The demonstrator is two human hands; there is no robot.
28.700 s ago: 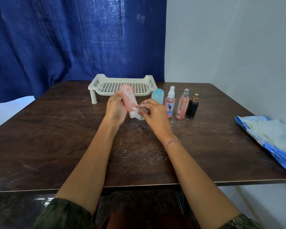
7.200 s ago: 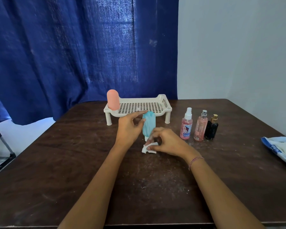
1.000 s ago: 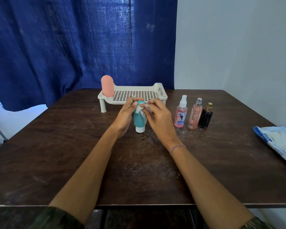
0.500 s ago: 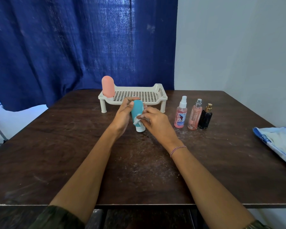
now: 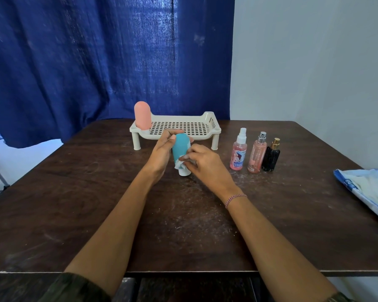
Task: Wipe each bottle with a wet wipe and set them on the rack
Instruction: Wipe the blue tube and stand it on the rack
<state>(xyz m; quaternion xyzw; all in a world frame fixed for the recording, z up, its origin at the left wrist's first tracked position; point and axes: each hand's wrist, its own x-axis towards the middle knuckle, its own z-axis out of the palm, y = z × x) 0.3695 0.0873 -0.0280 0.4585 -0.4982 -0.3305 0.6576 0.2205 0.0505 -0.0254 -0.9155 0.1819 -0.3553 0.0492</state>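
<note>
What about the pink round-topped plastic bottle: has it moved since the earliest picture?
Yes. The pink bottle went from in front of the white perforated plastic rack onto its left end, upright.

Teal bottle (image 5: 180, 146), gripped by left hand (image 5: 162, 154); right hand (image 5: 205, 163) presses wet wipe (image 5: 180, 163) against it; pink bottle (image 5: 142, 115) on rack (image 5: 183, 127).

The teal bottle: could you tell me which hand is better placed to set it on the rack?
Probably the left hand: it grips the teal bottle just before the rack, while the right hand pinches the wipe.
</note>
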